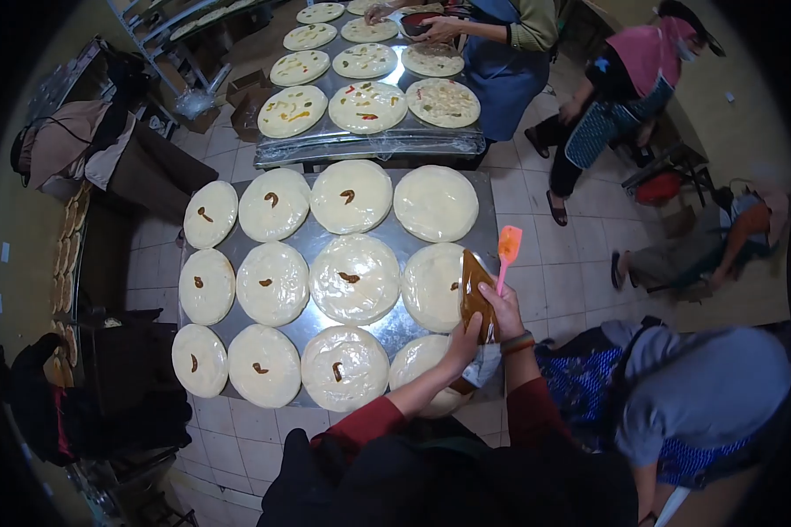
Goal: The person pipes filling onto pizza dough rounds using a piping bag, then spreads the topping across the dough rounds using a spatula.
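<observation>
The left grip (465,343) is pinching the brown bag (474,285); the right grip (504,314) is pinching the pink spatula (509,245); gentle, even pressure is probably helping control.

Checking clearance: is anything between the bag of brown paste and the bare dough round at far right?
Nothing visible stands between the bag of brown paste and that dough round; the pink spatula is off to the right.

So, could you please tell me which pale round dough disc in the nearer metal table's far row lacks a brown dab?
The rightmost pale round dough disc: its top looks plain, while the other three there each carry a brown dab.
</observation>
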A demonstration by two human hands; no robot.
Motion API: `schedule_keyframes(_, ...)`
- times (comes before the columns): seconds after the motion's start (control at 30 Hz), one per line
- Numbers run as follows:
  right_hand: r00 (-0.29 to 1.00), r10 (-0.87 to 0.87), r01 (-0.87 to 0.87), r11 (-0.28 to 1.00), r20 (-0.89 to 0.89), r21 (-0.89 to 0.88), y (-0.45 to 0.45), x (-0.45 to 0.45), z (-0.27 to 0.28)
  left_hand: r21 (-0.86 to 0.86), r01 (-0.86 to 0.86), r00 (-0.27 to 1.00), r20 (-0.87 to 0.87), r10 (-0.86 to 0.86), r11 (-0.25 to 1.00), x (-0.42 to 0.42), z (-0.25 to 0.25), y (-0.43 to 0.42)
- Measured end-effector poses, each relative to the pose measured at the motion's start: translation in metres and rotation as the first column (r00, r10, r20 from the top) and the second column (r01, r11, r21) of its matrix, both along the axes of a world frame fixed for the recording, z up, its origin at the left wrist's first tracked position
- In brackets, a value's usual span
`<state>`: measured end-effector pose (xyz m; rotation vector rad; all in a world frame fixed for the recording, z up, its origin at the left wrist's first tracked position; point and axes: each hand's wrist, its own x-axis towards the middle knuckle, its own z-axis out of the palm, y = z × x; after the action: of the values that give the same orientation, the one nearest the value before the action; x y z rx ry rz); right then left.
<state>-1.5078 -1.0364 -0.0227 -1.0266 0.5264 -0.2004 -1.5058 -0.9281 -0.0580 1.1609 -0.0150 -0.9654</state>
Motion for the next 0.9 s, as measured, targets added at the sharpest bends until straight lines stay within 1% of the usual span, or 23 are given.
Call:
schedule_keyframes(0.07, 0.999, 0.030, -0.030, 1.000, -0.022, 0.001, -0.017, 0.029, -0.002, 0.059, 0.011, 0.997, 0.078, -0.015, 0.998, 0.030, -0.004, -0.017)
schedule_keyframes(0.1, 1.000, -0.006, 0.006, 1.000, -0.027, 0.006, -0.023, 0.047, -0.004, 0.060, -0.011, 0.999, 0.040, 0.008, 0.998, 0.046, -0.008, -0.026)
schedule_keyframes(0.13, 1.000, -0.001, 0.002, 1.000, -0.026, 0.005, -0.032, 0.062, -0.010, 0.059, -0.015, 0.999, 0.042, 0.013, 0.998, 0.063, -0.003, -0.032)
schedule_keyframes(0.2, 0.984, 0.018, -0.025, 0.999, -0.178, -0.039, -0.049, 0.093, -0.026, 0.067, 0.082, 0.984, -0.165, -0.070, 0.994, 0.099, 0.006, -0.042)
schedule_keyframes(0.23, 0.977, -0.029, 0.019, 0.998, -0.210, -0.051, -0.053, 0.106, -0.032, 0.032, 0.082, 0.974, -0.212, -0.073, 0.996, 0.112, -0.001, -0.047)
schedule_keyframes(0.27, 0.978, -0.025, 0.014, 0.998, -0.209, -0.054, -0.058, 0.117, -0.038, 0.030, 0.077, 0.975, -0.211, -0.069, 0.997, 0.122, -0.007, -0.053)
schedule_keyframes(0.33, 0.954, -0.013, -0.007, 0.998, -0.299, -0.066, -0.064, 0.132, -0.042, 0.085, 0.138, 0.932, -0.348, -0.100, 0.987, 0.139, -0.002, -0.057)
schedule_keyframes(0.4, 0.952, -0.025, -0.003, 0.996, -0.304, -0.090, -0.067, 0.141, -0.043, 0.069, 0.134, 0.921, -0.378, -0.099, 0.989, 0.149, 0.000, -0.059)
schedule_keyframes(0.5, 0.954, -0.033, 0.007, 0.996, -0.298, -0.090, -0.067, 0.145, -0.038, 0.059, 0.184, 0.910, -0.388, -0.147, 0.981, 0.154, -0.002, -0.061)
schedule_keyframes(0.57, 0.979, -0.066, 0.048, 0.994, -0.191, -0.098, -0.064, 0.140, -0.029, 0.027, 0.124, 0.974, -0.193, -0.116, 0.992, 0.149, -0.004, -0.061)
schedule_keyframes(0.6, 0.980, -0.069, 0.050, 0.994, -0.189, -0.099, -0.061, 0.135, -0.020, 0.026, 0.127, 0.974, -0.191, -0.120, 0.992, 0.147, -0.001, -0.059)
schedule_keyframes(0.67, 0.998, -0.062, 0.062, 0.998, 0.031, 0.018, -0.054, 0.121, -0.005, 0.031, 0.159, 0.986, -0.054, -0.157, 0.987, 0.139, 0.011, -0.053)
schedule_keyframes(0.7, 0.997, -0.021, 0.022, 1.000, 0.078, -0.018, -0.055, 0.111, -0.007, -0.030, 0.160, 0.987, -0.007, -0.161, 0.987, 0.134, 0.017, -0.048)
schedule_keyframes(0.73, 0.996, -0.029, 0.031, 0.999, 0.082, -0.022, -0.050, 0.104, 0.003, -0.033, 0.169, 0.986, -0.002, -0.169, 0.985, 0.128, 0.021, -0.043)
schedule_keyframes(0.8, 0.987, -0.091, 0.091, 0.996, 0.129, 0.002, -0.039, 0.081, 0.031, -0.087, 0.188, 0.960, 0.227, -0.165, 0.978, 0.114, 0.030, -0.032)
schedule_keyframes(0.83, 0.988, -0.126, 0.128, 0.992, 0.093, -0.017, -0.028, 0.073, 0.046, -0.118, 0.222, 0.942, 0.283, -0.182, 0.968, 0.109, 0.034, -0.025)
schedule_keyframes(0.87, 0.985, -0.140, 0.142, 0.990, 0.097, -0.020, -0.025, 0.059, 0.049, -0.121, 0.236, 0.938, 0.287, -0.194, 0.964, 0.102, 0.039, -0.016)
schedule_keyframes(0.9, 0.991, -0.062, 0.065, 0.998, 0.121, -0.024, -0.025, 0.041, 0.051, -0.131, 0.228, 0.923, 0.343, -0.172, 0.965, 0.094, 0.049, -0.006)
